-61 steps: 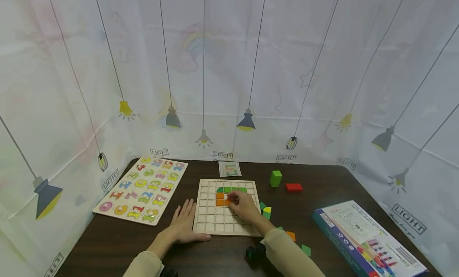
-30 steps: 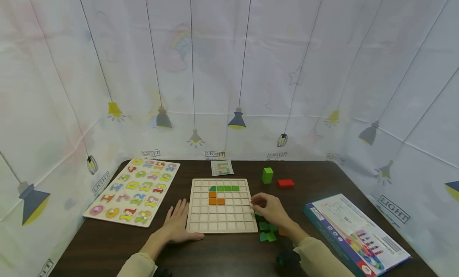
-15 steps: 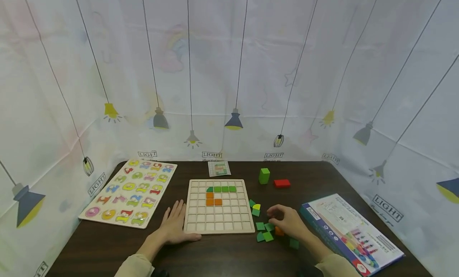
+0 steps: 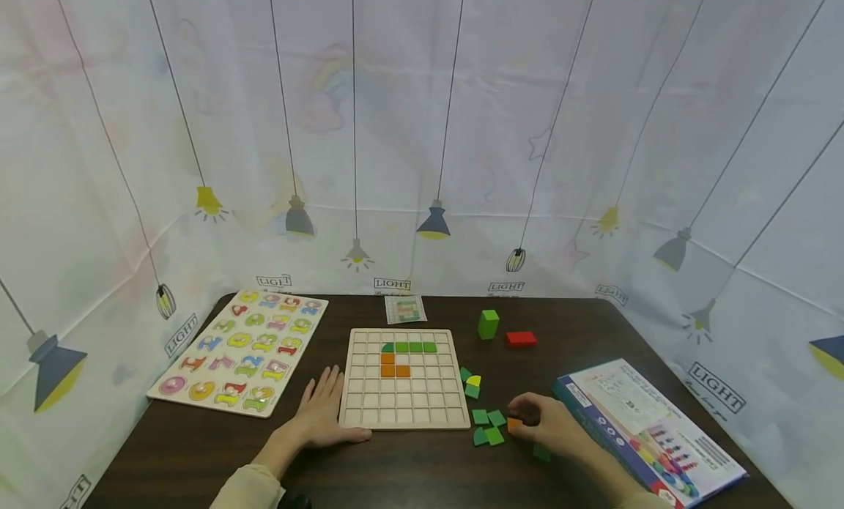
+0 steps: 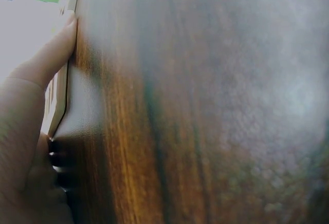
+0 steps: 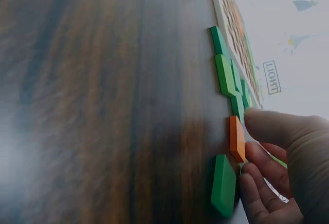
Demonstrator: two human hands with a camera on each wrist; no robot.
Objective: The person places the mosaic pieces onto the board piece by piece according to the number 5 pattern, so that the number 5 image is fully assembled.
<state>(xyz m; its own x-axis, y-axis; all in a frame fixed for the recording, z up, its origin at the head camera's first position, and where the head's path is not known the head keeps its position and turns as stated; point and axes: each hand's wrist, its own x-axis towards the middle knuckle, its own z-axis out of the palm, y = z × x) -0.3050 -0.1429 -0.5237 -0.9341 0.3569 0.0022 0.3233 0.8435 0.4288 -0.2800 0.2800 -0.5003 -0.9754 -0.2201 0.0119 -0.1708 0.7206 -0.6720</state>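
My left hand (image 4: 321,414) lies flat with spread fingers on the dark table, its thumb along the front edge of the wooden grid board (image 4: 409,424). A row of green tiles (image 4: 416,347) and several orange tiles (image 4: 387,371) sit in the board. Right of it, my right hand (image 4: 546,423) has its thumb and fingers curled about a loose orange tile (image 6: 237,138), which lies on the table. Loose green tiles (image 4: 494,436) lie just left of these fingers. Another green tile (image 6: 223,185) lies beside the right hand, partly covered in the head view.
A number puzzle board (image 4: 227,362) lies at the left. A printed pattern card (image 4: 405,310) is behind the grid board. A green block (image 4: 488,324) and a red block (image 4: 521,339) stand at the back right. A flat box (image 4: 649,428) lies at the right. More tiles (image 4: 472,392), one partly yellow, flank the board.
My right hand has left the grid board and moved right and toward me, down to the loose orange tile. An orange tile now stays in the board. The left hand has kept its place.
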